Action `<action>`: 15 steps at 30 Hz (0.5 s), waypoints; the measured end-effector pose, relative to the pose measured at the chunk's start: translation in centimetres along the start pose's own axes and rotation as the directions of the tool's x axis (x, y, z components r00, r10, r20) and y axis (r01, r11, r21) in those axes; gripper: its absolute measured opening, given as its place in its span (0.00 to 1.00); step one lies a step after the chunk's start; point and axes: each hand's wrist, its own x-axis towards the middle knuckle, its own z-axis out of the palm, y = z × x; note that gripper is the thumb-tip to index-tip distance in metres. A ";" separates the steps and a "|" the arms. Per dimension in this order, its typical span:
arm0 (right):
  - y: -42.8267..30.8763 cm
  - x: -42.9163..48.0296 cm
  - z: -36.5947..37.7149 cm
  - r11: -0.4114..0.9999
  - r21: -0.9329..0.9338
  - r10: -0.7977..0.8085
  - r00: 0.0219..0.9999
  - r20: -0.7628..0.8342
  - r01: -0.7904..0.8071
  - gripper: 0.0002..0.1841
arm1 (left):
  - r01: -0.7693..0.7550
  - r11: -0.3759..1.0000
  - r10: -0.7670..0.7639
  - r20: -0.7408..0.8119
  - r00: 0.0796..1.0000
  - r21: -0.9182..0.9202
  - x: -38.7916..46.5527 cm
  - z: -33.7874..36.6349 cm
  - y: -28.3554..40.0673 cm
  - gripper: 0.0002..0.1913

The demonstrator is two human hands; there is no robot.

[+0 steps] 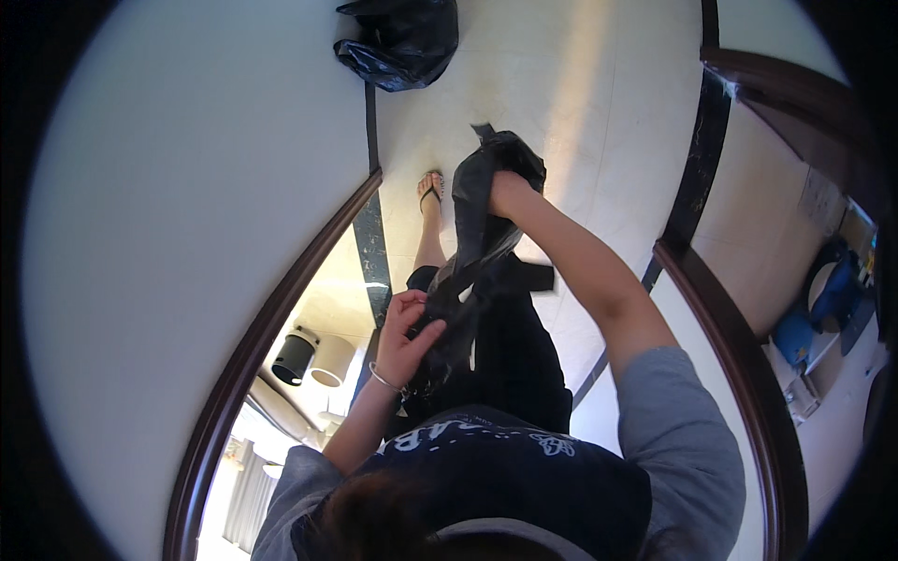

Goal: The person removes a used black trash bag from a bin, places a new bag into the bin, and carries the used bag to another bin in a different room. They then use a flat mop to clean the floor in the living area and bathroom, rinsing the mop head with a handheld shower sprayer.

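A thin black plastic bag (484, 210) hangs in front of my body, over my dark trousers. My right hand (508, 193) is pushed into its upper part, so the fingers are hidden by the plastic. Lower down and to the left, my left hand (407, 336) pinches the bag's edge between thumb and fingers; a bangle circles that wrist. A strip of the same plastic sticks out to the right at the bag's lower half.
A second black plastic bag (403, 45), bulging, rests on the pale floor (519, 77) against the left wall (175, 175). Dark wooden door frames (280, 294) stand on both sides. Two round bins (331, 361), one black and one light, show through the left doorway.
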 end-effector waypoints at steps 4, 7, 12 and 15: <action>0.2 -4.5 -4.8 0.987 0.129 -0.030 0.907 -0.420 0.092 0.17 | 0.277 0.839 -0.283 0.061 0.957 -0.467 -0.8 -0.2 -0.5 0.08; 2.9 -4.1 -7.6 0.983 0.121 0.184 0.667 -0.722 -0.139 0.25 | 0.324 0.718 -0.258 0.197 0.946 -0.616 -2.1 0.0 -0.1 0.09; 4.6 -0.4 -9.0 0.704 0.668 0.331 0.944 -0.005 -0.243 0.14 | 0.323 0.822 -0.425 -0.127 0.897 -0.469 -3.8 -0.3 -3.8 0.08; 3.0 -0.7 -9.3 0.650 0.759 0.199 0.970 -0.142 -0.022 0.10 | 0.398 0.853 -0.519 -0.465 0.718 -0.337 -3.2 -1.2 -10.5 0.11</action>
